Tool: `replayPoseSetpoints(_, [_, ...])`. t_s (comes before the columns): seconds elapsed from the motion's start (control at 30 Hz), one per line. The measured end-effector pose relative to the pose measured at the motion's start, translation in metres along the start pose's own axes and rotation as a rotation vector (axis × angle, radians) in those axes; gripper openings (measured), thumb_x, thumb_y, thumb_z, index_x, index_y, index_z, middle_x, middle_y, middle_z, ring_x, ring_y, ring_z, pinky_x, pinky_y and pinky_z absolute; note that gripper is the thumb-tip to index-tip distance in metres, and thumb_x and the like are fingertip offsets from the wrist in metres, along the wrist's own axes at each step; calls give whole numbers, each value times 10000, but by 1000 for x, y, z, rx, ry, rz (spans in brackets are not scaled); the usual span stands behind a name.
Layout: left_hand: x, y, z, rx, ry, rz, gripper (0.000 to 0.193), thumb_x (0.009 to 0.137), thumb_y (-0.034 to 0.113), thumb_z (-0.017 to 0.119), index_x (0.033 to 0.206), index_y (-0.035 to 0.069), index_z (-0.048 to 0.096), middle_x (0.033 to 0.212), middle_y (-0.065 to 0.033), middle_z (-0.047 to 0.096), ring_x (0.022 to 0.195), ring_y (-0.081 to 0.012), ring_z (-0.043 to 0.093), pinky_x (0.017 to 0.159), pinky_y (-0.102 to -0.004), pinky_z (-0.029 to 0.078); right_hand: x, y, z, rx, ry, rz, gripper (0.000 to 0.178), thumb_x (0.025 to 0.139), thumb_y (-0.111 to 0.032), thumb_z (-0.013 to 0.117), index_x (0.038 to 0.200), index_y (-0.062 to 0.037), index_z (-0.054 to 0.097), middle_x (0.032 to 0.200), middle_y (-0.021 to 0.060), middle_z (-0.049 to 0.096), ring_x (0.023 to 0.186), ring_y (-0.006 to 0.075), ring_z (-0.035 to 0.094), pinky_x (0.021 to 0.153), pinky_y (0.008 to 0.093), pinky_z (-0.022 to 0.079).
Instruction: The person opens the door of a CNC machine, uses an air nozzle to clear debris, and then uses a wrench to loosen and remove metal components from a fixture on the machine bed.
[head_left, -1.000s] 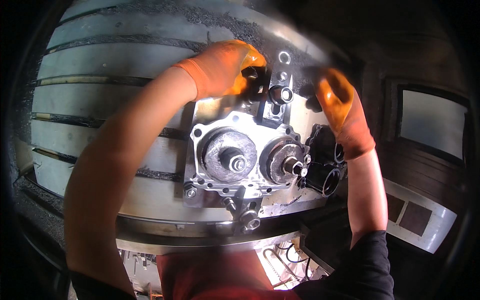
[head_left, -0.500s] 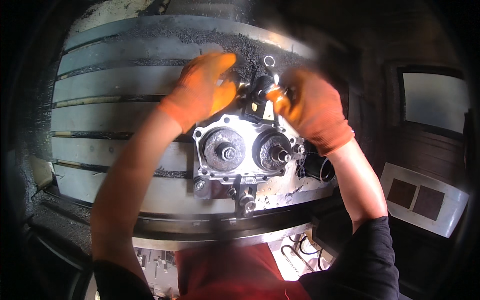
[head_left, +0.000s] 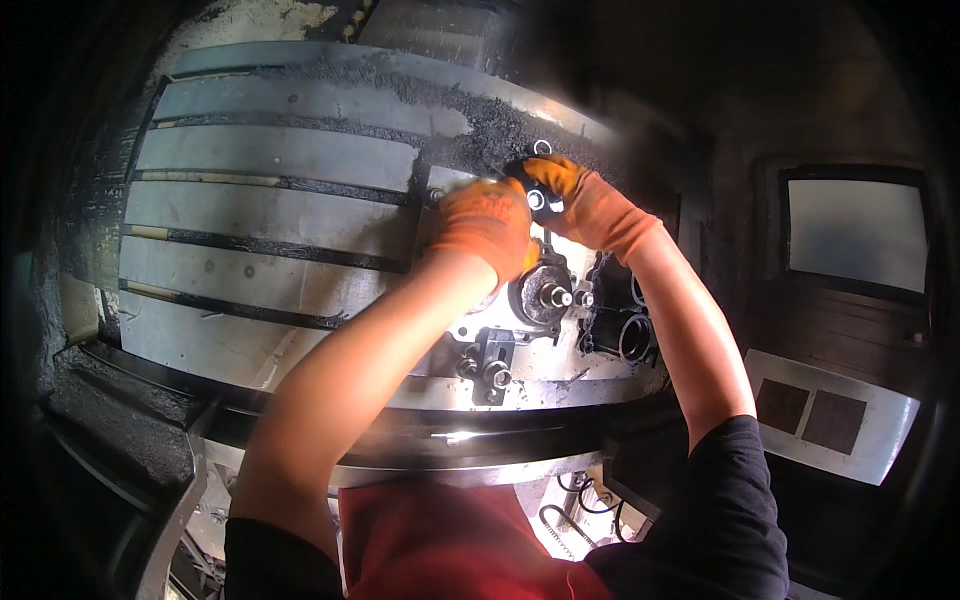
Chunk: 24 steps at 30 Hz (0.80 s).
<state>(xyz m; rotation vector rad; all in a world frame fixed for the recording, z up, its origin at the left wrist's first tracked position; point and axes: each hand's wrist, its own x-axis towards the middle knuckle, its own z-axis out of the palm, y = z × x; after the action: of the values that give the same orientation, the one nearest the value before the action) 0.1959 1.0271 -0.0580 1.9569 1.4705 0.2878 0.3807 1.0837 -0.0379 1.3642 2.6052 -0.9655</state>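
Note:
A metal housing [head_left: 467,326] with bolt holes around its edge lies on the slotted machine table [head_left: 190,255]. A round dark part with a shaft [head_left: 545,297] stands in it. My left hand [head_left: 487,225], in an orange glove, is curled over the housing's far side, hiding much of it; what its fingers hold is hidden. My right hand [head_left: 590,205], gloved alike, has its fingers bent round the dark far clamp [head_left: 535,198]. Just beyond it shows a shiny metal ring [head_left: 542,147]. A near clamp with a bolt [head_left: 494,362] sits against the housing's near edge.
Dark metal chips [head_left: 500,125] cover the table's far part and fill its slots. Right of the housing are dark cylindrical parts with metal rings [head_left: 634,338]. Farther right stand a pale panel with two dark squares [head_left: 840,415] and a window [head_left: 855,235].
My left hand has moved right and nearer, over the housing, and its fingers have closed in. My right hand has shifted slightly left, its fingers now at the clamp's far side. The view has shifted slightly.

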Motion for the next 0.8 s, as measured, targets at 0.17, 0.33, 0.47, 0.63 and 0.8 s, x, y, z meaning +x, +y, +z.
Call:
replayPoseSetpoints(0.17, [14,-6,-4,84,-36,123,391,822,243,713,1143,38,623,989,-171,707,963,-353,682,825,-445,530,-20,26,13,282,110,134,493,717,-89,817,1166,-13,625,1122,164,666,1040,301,638,901,339,499])
replayPoseSetpoints(0.33, [24,-25,13,-109,70,282,342,804,191,704,1088,24,611,979,-224,674,965,-397,652,829,-459,504,-34,41,45,107,463,-8,558,693,-165,846,1179,-15,617,1113,182,661,1049,352,626,907,368,503])
replayPoseSetpoints(0.47, [24,-25,11,-191,66,342,300,787,133,689,1058,30,610,976,-226,659,916,-413,637,791,-451,498,-44,50,47,350,472,-99,630,676,-190,856,1220,-13,591,1176,216,633,1093,389,607,948,410,492])
replayPoseSetpoints(0.63, [20,-21,17,-275,105,290,376,785,76,664,1158,42,638,1034,-200,673,952,-367,658,832,-392,513,-47,67,48,135,377,-63,509,734,-233,809,1179,-73,621,1133,195,638,1069,414,591,925,434,478])
replayPoseSetpoints(0.8, [21,-11,4,-230,-4,231,410,773,45,646,1183,44,640,1037,-188,689,953,-341,674,839,-373,517,-23,77,61,287,256,-80,170,814,-150,736,929,-97,623,899,68,612,987,284,589,1001,385,409])
